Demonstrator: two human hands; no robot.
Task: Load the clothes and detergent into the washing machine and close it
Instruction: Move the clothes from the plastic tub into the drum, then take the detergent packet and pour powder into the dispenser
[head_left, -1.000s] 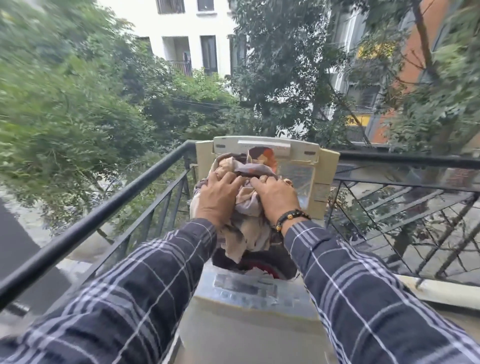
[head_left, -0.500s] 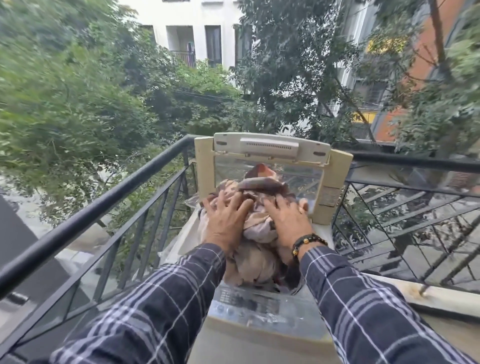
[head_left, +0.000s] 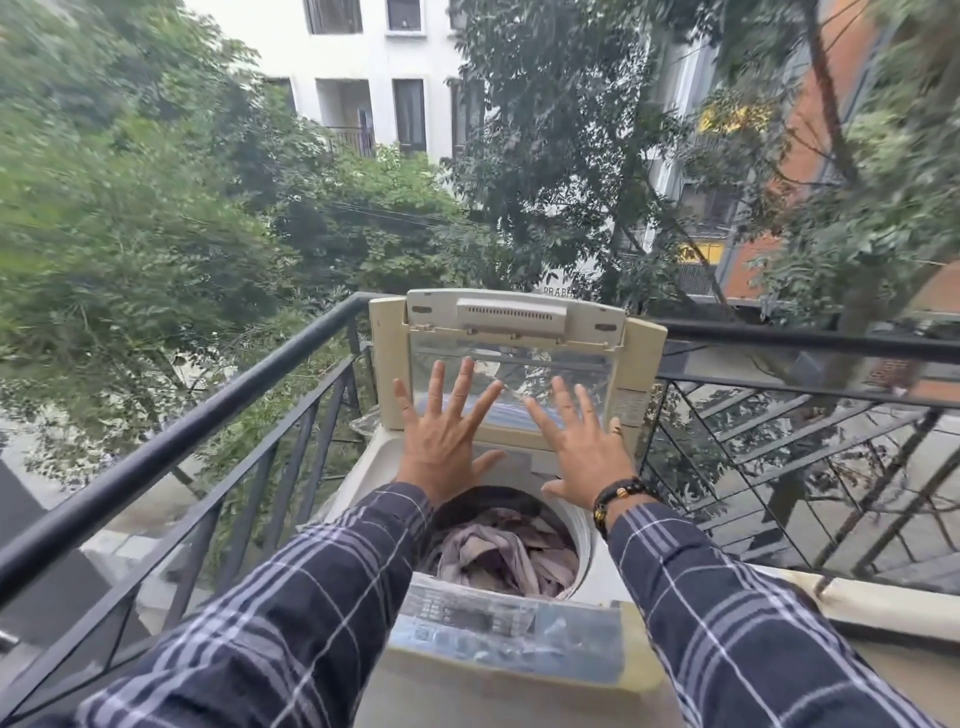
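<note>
Both hands are held out flat above the open top of the washing machine (head_left: 498, 639), palms down. The left hand (head_left: 441, 436) is seen with its fingers (head_left: 435, 384) spread wide, holding nothing; the right hand (head_left: 582, 447) is likewise empty, its fingers (head_left: 563, 402) fanned apart. A beaded bracelet (head_left: 618, 496) is worn on the right wrist. The clothes (head_left: 506, 553) are seen lying crumpled inside the drum, below the hands and apart from them. The lid (head_left: 514, 332) is raised upright behind the hands, against the black balcony railing (head_left: 171, 441). The control panel (head_left: 509, 623) is seen at the near edge. No detergent can be made out.
</note>
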